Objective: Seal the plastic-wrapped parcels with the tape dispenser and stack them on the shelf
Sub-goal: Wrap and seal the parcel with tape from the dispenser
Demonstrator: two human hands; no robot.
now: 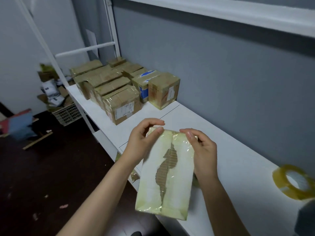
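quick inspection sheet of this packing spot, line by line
surface: white shelf, stacked parcels at its far end
job's things: wrapped parcel held up, outer layer torn down the middle; tape roll lying at right
clutter: crate of cardboard scraps on the floor, left
grips: left hand and right hand pinch the parcel's top corners
cables: nothing seen
surroundings: grey wall behind, dark floor

Parcel group [119, 89] far left on shelf [230, 142]; single parcel [180, 181] nearer; tape roll [279, 176] right.
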